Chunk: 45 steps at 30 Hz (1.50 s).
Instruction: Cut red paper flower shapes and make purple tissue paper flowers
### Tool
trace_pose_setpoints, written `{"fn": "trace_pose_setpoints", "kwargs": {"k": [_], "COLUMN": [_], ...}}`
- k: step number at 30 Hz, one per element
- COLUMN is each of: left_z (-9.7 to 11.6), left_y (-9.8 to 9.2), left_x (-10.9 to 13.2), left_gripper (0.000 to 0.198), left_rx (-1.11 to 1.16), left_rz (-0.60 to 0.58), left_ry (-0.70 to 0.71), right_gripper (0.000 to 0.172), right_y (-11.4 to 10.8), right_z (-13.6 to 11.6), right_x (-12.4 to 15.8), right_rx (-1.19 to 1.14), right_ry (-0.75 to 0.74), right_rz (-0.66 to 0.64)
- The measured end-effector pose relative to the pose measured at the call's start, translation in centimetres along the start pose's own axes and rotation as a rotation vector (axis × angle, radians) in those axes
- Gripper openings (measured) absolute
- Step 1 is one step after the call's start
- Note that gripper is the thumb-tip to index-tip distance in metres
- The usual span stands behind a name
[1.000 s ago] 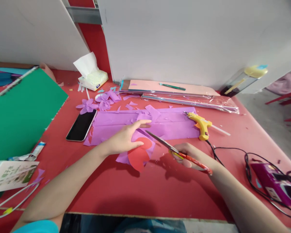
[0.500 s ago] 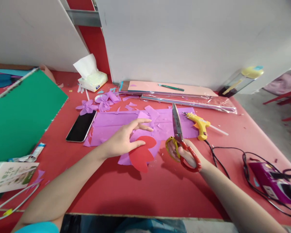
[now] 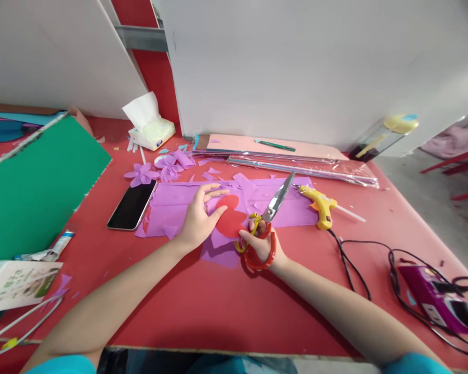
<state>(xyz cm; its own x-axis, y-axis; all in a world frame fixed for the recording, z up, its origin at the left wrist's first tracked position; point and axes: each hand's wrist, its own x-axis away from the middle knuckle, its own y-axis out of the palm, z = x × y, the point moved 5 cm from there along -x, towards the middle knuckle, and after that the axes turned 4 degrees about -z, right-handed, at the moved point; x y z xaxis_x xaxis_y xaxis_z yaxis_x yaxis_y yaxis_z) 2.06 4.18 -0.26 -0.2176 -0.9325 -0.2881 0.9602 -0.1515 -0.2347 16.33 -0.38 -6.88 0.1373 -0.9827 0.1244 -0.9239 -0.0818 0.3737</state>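
Note:
My left hand (image 3: 197, 222) pinches a red paper cutout (image 3: 231, 219) with rounded lobes between thumb and fingers. Purple paper (image 3: 221, 254) shows beneath the cutout; whether it is held too, I cannot tell. In my right hand (image 3: 268, 248) is a pair of scissors (image 3: 277, 201) with one red and one yellow handle loop, the blades together and pointing up and away to the right. The right thumb reaches the cutout's lower right edge. Under both hands lies a wide purple sheet (image 3: 296, 210) with loose scraps on it.
A yellow glue gun (image 3: 323, 203) lies to the right, its cord running to a purple power box (image 3: 429, 298). At left are a phone (image 3: 132, 205), purple paper flowers (image 3: 141, 174) and a green board (image 3: 42, 187). A tissue pack (image 3: 154, 135) and wrapped sheets (image 3: 304, 167) stand behind.
My right hand has brought the scissors left, up to the red cutout, and the blades have tilted to the right. My left hand has lifted the cutout slightly away from me.

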Motion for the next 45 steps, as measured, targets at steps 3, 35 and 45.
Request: {"fn": "trace_pose_setpoints", "kwargs": {"k": [3,35,45], "left_z": [-0.1,-1.8,-1.3], "left_y": [-0.2,-1.4,-0.7], "left_x": [0.0,-0.6,-0.7], "left_gripper": [0.039,0.051,0.021], "left_rx": [-0.004,-0.207,-0.172], "left_rz": [0.019,-0.141,-0.239], "left_ry": [0.038,-0.470,-0.379], "right_gripper": [0.035,0.026,0.031], "right_y": [-0.3,-2.5,-2.3], "right_z": [0.1,-1.9,-1.7], "right_x": [-0.6,-0.8,-0.5], "right_rx": [0.035,0.307,0.266], "right_ry": [-0.025,-0.249,-0.167], "right_rz": [0.073,0.163,0.204]}}
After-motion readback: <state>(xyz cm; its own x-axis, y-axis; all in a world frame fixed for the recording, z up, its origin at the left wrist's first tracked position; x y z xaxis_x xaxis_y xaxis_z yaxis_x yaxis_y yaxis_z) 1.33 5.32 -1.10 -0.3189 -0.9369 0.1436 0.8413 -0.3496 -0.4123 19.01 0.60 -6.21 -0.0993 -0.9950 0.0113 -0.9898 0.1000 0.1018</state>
